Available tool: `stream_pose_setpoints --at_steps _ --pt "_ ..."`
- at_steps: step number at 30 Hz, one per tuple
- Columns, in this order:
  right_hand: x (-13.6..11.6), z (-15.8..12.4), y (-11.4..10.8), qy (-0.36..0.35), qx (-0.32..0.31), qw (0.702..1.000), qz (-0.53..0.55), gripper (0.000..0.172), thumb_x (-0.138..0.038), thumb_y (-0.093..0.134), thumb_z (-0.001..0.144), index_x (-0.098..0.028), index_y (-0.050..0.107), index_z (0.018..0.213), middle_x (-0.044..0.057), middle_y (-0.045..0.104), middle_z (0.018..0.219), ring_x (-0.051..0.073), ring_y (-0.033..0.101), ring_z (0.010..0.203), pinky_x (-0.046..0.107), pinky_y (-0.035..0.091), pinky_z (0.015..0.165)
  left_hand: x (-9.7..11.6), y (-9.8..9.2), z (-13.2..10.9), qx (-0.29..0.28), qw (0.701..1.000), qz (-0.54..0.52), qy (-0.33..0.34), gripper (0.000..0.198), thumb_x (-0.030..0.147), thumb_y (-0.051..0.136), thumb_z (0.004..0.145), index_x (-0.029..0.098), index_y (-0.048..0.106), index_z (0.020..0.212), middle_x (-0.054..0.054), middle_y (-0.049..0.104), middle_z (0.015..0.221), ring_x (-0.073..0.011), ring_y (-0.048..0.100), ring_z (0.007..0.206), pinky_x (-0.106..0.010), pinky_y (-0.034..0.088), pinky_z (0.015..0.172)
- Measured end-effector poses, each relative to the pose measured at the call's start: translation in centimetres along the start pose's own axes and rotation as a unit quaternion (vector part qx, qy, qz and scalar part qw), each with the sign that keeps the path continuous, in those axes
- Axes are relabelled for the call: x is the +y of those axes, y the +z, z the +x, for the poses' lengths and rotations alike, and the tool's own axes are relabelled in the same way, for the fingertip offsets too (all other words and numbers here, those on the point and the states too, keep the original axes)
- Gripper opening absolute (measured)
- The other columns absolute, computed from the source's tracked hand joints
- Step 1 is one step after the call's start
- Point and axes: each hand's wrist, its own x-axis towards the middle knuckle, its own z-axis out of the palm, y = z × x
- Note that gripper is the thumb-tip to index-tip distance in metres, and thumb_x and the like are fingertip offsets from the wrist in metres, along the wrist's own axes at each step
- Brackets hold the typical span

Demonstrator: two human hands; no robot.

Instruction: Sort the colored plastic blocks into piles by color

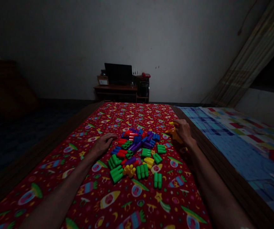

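Note:
A loose pile of plastic building blocks point(137, 148), shaped like joined tubes, lies on a red patterned cloth point(108, 198). My left hand point(103, 143) rests on the cloth at the pile's left side, fingers stretched toward it and holding nothing. At the right edge of the cloth, my right hand point(183, 129) has its fingers closed on yellow blocks point(176, 136); the hand partly hides them, and their exact number is unclear. Nearer to me lie green blocks point(117, 173) and a yellow block point(129, 171). Blue and purple blocks point(143, 140) are heaped at the back with red ones.
Brown cloth point(200, 143) borders the red cloth on both sides. A blue patterned sheet point(242, 152) spreads out to the right. Against the far wall stands a low desk point(115, 89) with a dark monitor point(118, 73). A curtain point(249, 60) hangs at the right. The room is dim.

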Motion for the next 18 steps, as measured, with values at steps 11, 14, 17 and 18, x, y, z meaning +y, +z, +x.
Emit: stream_pose_setpoints --at_steps 11,14,17,18 --pt "-0.2 0.1 -0.6 -0.006 -0.116 0.993 -0.018 0.044 -0.003 0.048 0.074 -0.011 0.069 0.112 0.015 0.071 0.105 0.023 0.065 0.097 0.029 0.046 0.085 0.2 -0.2 -0.2 -0.016 1.000 0.007 0.005 0.037 0.039 0.041 0.083 0.018 0.070 0.092 -0.009 0.071 0.105 -0.0229 0.064 0.099 -0.038 0.049 0.093" --pt "-3.5 0.2 -2.5 -0.037 -0.113 0.991 0.055 0.043 -0.004 0.046 0.076 -0.012 0.068 0.112 0.012 0.073 0.094 0.020 0.066 0.086 0.027 0.047 0.078 0.1 -0.1 -0.2 -0.016 1.000 0.009 0.000 0.037 0.039 0.041 0.082 0.018 0.070 0.092 -0.009 0.071 0.106 -0.0230 0.064 0.100 -0.039 0.049 0.094" --pt "-8.1 -0.9 -4.5 -0.166 -0.241 0.945 0.144 0.033 -0.006 0.049 0.077 -0.014 0.072 0.099 0.006 0.073 0.086 0.016 0.065 0.076 0.022 0.045 0.069 0.1 -0.1 -0.1 -0.014 1.000 0.010 0.000 0.037 0.039 0.041 0.082 0.019 0.070 0.091 -0.008 0.071 0.106 -0.0230 0.064 0.099 -0.039 0.049 0.094" --pt "-9.6 -1.7 -4.9 -0.214 -0.302 0.918 0.146 0.029 -0.007 0.051 0.076 -0.015 0.073 0.093 0.005 0.072 0.082 0.015 0.064 0.072 0.021 0.044 0.065 0.0 0.0 -0.1 -0.014 1.000 0.009 0.002 0.037 0.039 0.041 0.082 0.019 0.070 0.091 -0.008 0.071 0.106 -0.0230 0.064 0.099 -0.039 0.049 0.094"
